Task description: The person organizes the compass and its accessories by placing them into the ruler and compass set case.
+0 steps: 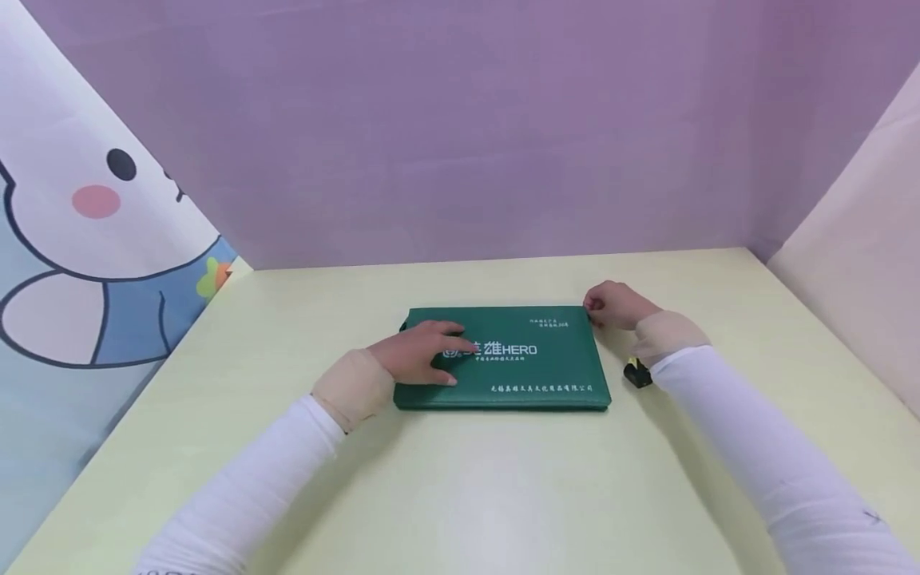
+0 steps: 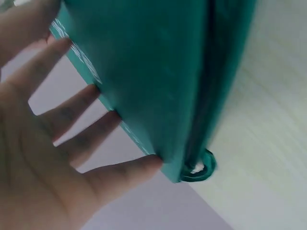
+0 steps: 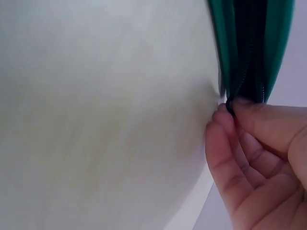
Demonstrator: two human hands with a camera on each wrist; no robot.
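A green zip document bag (image 1: 532,367) with white lettering, HERO among it, lies flat on the table. My left hand (image 1: 420,351) rests on its left part with fingers spread; the left wrist view shows the fingertips (image 2: 156,162) on the cover. A small green loop (image 2: 211,167) sticks out at the bag's edge. At the far right corner my right hand (image 1: 614,305) pinches the zipper pull (image 3: 230,104) between thumb and fingers. In the right wrist view, the zipper teeth (image 3: 249,57) stand apart beside the pull, with a dark gap between the two green sides.
The bag lies on a pale yellow table (image 1: 460,495). A purple wall panel (image 1: 489,136) rises at the back, and a panel with a cartoon animal (image 1: 93,239) stands on the left. Beneath my right wrist is a small black object (image 1: 636,373) with some yellow.
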